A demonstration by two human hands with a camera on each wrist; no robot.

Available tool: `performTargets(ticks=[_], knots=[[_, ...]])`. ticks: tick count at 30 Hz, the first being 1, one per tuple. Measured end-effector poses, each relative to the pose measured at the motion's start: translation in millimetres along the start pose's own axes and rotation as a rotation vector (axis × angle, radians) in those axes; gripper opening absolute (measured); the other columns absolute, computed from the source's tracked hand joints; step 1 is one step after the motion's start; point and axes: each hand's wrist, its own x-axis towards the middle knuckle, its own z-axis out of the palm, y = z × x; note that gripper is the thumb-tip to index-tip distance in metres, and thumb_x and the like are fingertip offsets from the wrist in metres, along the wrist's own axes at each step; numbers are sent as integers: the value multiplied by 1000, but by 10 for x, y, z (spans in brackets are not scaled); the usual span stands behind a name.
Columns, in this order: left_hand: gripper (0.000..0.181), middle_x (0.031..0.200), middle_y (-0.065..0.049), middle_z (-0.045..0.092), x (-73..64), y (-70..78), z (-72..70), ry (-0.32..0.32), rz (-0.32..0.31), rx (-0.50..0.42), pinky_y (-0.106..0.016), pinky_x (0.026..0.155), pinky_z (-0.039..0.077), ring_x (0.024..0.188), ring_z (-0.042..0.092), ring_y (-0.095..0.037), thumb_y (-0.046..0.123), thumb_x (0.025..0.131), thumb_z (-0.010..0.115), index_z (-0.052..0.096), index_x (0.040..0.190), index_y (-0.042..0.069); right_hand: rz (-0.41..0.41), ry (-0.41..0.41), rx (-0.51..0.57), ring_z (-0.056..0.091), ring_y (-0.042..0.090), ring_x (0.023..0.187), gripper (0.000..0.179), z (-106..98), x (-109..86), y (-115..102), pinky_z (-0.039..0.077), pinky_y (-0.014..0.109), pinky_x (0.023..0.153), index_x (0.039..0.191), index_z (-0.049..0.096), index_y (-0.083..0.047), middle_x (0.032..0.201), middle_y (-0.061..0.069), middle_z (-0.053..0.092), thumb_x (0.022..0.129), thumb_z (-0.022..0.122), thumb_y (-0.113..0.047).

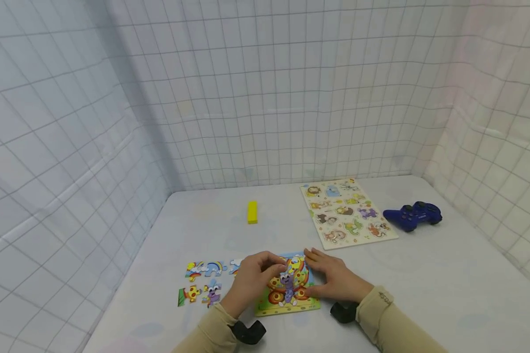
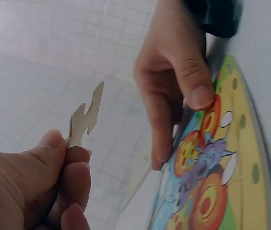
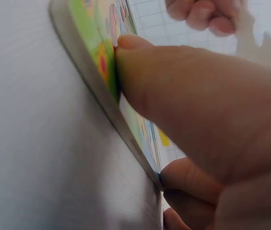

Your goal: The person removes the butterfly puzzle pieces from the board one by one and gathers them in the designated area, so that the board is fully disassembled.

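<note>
My left hand [image 1: 255, 278] pinches a jigsaw piece [image 2: 85, 117] between thumb and curled fingers. In the left wrist view the piece's pale bare side shows, raised apart from the board. Below it lies the butterfly puzzle board [image 1: 287, 310], with a purple-bodied butterfly, orange-and-yellow wings and a yellow-green border. My right hand [image 1: 337, 278] rests along the board's right side, thumb on its face and fingers at the far edge. The right wrist view shows that thumb [image 3: 183, 86] large against the board's edge [image 3: 94, 91].
Loose jigsaw pieces [image 1: 213, 268] lie left of the board, one of them partly behind my left hand. A yellow block [image 1: 252, 212] lies farther back. An animal picture board [image 1: 349, 211] and a blue game controller [image 1: 414, 215] are at the back right. White grid-patterned walls enclose the table.
</note>
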Motion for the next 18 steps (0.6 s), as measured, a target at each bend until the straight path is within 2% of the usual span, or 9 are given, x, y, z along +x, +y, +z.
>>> performTargets(ticks=[3,7,11,14,18], knots=[[9,95,-1,77,-41,38,-132,20,-6,-53,-32,69,57,83,71,-27,25,99,70,75,103,19,22,-11,2,22,39,156,90,3,-9,0,21,70,117,154,46,-6,166,11,33,87,75,-58],[9,93,2,76,-83,-3,-264,53,-18,-37,-32,75,58,83,72,-18,25,98,71,75,102,18,33,-17,3,21,38,157,90,11,-12,6,21,70,117,154,46,-5,167,10,32,87,75,-59],[9,94,2,76,-153,-109,-436,55,-38,-24,-29,75,57,84,70,-16,25,97,72,75,102,18,35,-16,-9,21,38,157,90,15,-11,3,21,69,118,154,45,-5,167,10,32,88,74,-60],[7,94,5,76,-242,-213,-637,68,-52,48,-27,73,55,84,69,-16,25,97,73,75,102,22,34,-14,-10,20,38,157,91,17,-8,-1,21,69,118,154,45,-5,167,10,32,88,74,-60],[6,89,12,75,-368,-372,-911,114,-54,215,-25,68,53,79,68,-14,22,93,76,74,98,27,38,-15,-10,20,38,157,92,4,-14,7,20,70,117,154,45,-5,167,9,31,88,74,-61]])
